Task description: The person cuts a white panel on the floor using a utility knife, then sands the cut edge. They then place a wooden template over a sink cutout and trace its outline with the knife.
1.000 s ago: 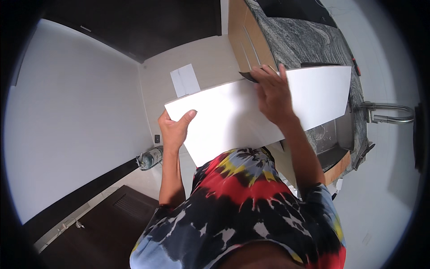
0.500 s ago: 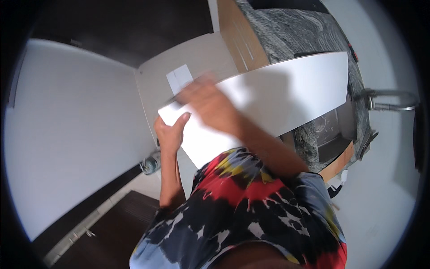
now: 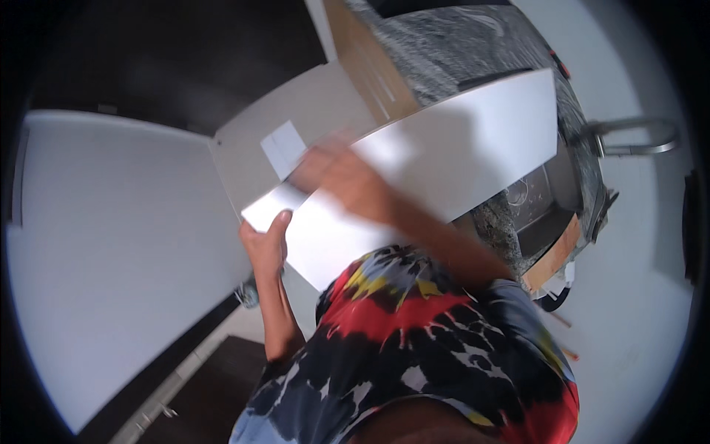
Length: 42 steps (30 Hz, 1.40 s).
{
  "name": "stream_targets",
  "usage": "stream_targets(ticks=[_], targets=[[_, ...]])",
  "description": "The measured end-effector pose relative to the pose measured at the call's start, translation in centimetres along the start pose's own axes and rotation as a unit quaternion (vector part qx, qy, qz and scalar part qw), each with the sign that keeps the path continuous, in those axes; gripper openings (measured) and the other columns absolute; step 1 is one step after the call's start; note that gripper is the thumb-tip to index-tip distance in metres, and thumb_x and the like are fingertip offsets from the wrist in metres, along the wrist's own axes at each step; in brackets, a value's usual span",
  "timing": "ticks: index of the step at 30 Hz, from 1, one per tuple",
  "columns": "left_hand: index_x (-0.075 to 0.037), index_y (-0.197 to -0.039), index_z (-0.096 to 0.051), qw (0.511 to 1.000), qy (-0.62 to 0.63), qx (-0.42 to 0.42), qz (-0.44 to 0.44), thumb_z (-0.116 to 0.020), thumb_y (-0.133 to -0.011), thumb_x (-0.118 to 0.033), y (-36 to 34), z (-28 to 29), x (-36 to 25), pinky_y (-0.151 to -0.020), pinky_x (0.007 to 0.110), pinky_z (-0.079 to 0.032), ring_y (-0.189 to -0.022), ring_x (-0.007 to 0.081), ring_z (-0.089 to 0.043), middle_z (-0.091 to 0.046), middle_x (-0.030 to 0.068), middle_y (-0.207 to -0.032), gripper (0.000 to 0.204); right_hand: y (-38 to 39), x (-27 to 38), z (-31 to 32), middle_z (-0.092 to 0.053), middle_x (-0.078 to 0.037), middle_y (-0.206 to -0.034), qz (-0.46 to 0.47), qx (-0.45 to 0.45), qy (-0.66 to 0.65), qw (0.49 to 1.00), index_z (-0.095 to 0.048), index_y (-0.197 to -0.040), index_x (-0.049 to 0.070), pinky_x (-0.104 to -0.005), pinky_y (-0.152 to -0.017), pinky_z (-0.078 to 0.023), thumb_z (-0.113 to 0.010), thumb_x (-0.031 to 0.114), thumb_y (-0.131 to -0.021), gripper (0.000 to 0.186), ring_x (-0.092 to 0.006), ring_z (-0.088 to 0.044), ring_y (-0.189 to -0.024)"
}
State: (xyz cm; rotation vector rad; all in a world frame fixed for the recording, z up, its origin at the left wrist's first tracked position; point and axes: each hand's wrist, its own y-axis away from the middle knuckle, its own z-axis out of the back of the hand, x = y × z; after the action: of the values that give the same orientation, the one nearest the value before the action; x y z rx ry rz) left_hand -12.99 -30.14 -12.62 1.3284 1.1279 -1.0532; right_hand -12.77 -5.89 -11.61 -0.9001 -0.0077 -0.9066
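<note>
"How will your white board (image 3: 492, 129) handle?"

"Probably stiff and fairly light, with a smooth face that could slip, so hold it by its edges. It lies in front of your shirt (image 3: 414, 325), right end reaching over the grey stone table (image 3: 436, 48), near the sink (image 3: 546, 196)."

"And your hands?"

"Your left hand (image 3: 264, 243) pinches the left end, thumb on top. Your right hand (image 3: 346, 180), at the far edge by a dark strip (image 3: 297, 185), is too blurred to tell its grip."

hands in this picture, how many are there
2: the left hand holds the white board near its left end; the right hand, blurred, is at its far edge.
</note>
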Motion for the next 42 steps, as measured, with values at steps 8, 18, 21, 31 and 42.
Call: stream_targets(ticks=[8, 18, 21, 31, 42], targets=[[0.008, -0.112, -0.062, 0.998, 0.034, 0.028, -0.035, -0.080, -0.081, -0.004, 1.1, 0.2, -0.9, -0.086, 0.034, -0.052, -0.094, 0.0210, -0.065, -0.068, 0.0140, -0.103, 0.038, 4.1, -9.1, 8.3, -0.068, -0.008, -0.111, -0.055, 0.000, 0.164, 0.985, -0.068, -0.106, 0.010, -0.0625, -0.115, -0.025, -0.063, 0.006, -0.086, 0.022, -0.0259, -0.060, -0.113], [0.008, -0.113, -0.061, 1.000, -0.006, 0.000, -0.024, -0.080, -0.082, -0.008, 0.4, 1.0, 0.1, -0.088, 0.034, -0.052, -0.092, 0.0210, -0.065, -0.068, 0.0146, -0.104, 0.040, 8.4, -13.4, 11.9, -0.066, -0.005, -0.126, -0.186, 0.048, 0.201, 0.961, -0.068, -0.117, 0.011, -0.0517, -0.120, -0.023, -0.056, 0.013, -0.096, 0.024, -0.0245, -0.053, -0.129], [0.008, -0.113, -0.061, 1.000, -0.006, -0.004, -0.019, -0.081, -0.082, -0.009, 0.2, 1.0, -0.5, -0.088, 0.034, -0.052, -0.092, 0.0210, -0.065, -0.068, 0.0142, -0.103, 0.041, 6.6, -11.5, 10.9, -0.067, -0.005, -0.123, -0.124, 0.040, 0.195, 0.972, -0.067, -0.117, 0.011, -0.0509, -0.120, -0.023, -0.055, 0.014, -0.097, 0.024, -0.0235, -0.055, -0.126], [0.008, -0.111, -0.062, 0.999, -0.024, 0.000, -0.049, -0.083, -0.081, -0.017, 0.4, 0.0, -0.8, -0.088, 0.034, -0.051, -0.091, 0.0205, -0.065, -0.068, 0.0125, -0.101, 0.044, 13.0, -24.4, 24.2, -0.063, -0.008, -0.131, -0.306, 0.105, 0.368, 0.872, -0.064, -0.122, 0.013, -0.0519, -0.109, -0.035, -0.048, 0.015, -0.099, 0.028, -0.0267, -0.056, -0.125], [0.008, -0.109, -0.063, 0.999, -0.018, 0.007, -0.038, -0.082, -0.082, -0.014, 0.2, -0.4, -1.3, -0.086, 0.033, -0.051, -0.089, 0.0196, -0.065, -0.068, 0.0121, -0.100, 0.040, 15.9, -26.7, 25.0, -0.063, -0.012, -0.131, -0.317, 0.002, 0.322, 0.892, -0.064, -0.124, 0.008, -0.0569, -0.117, -0.024, -0.044, 0.019, -0.103, 0.031, -0.0313, -0.048, -0.136]])
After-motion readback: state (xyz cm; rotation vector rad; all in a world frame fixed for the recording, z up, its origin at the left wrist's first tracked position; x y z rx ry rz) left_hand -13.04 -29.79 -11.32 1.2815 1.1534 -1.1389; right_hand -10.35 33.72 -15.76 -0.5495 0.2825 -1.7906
